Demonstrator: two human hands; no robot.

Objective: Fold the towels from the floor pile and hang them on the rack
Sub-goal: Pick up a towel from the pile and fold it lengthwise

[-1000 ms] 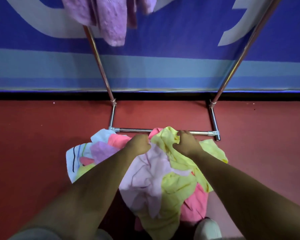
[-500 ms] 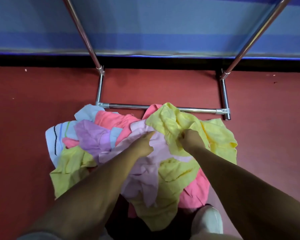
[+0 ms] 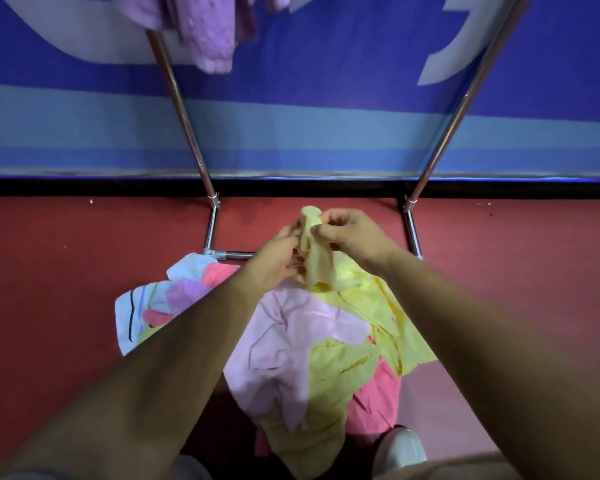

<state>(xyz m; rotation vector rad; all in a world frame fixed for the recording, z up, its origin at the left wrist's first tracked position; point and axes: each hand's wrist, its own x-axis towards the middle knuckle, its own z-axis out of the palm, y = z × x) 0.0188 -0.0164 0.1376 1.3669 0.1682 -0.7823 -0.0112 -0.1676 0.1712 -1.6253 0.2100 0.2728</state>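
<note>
Half a second ago both hands were down low on the pile (image 3: 291, 341), grabbing at the yellow towel (image 3: 314, 265). Now they have come up, and 1 end of that towel has come up with them, in the middle of the frame. The right hand (image 3: 355, 239) pinches the top of the bunched end between thumb and fingers. The left hand (image 3: 276, 263) is just beside it, a bit lower, with its fingers curled into the cloth. The 2 hands are almost touching. The rest of the yellow towel hangs down and lies on the pile, on top of a pale pink towel, so it is not free yet. The pile sits on the red floor (image 3: 49, 271) in the lower middle of the frame, right by the bottom bar of the rack (image 3: 187, 126). A purple towel (image 3: 212, 39) hangs on the rack at the upper left. So I think the pick-up has begun and the folding has not. The hands likely need to slide apart to find 2 corners, then lift the towel clear so it opens flat. It may drag another towel up with it.
</note>
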